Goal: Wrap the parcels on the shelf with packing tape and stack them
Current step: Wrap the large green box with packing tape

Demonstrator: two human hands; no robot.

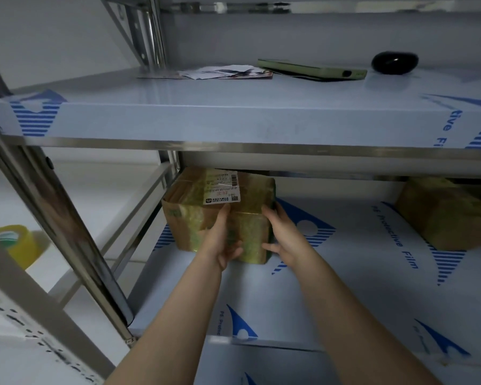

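A brown cardboard parcel (pixel 195 215) wrapped in yellowish tape, with a white shipping label on top, sits at the back left of the lower shelf (pixel 331 287). My left hand (pixel 222 240) holds its front face, fingers up the front and thumb low. My right hand (pixel 282 234) grips its right front corner, fingers up along the right side. A second taped parcel (pixel 444 215) lies at the far right of the same shelf. A roll of yellow packing tape (pixel 17 243) stands outside the rack at the left, on a white surface.
The upper shelf (pixel 233 118) overhangs the parcel closely and carries loose papers (pixel 222 72), a green phone (pixel 314 69) and a black rounded object (pixel 395 62). Steel uprights (pixel 67 232) stand at the left. Both shelves wear blue-printed protective film.
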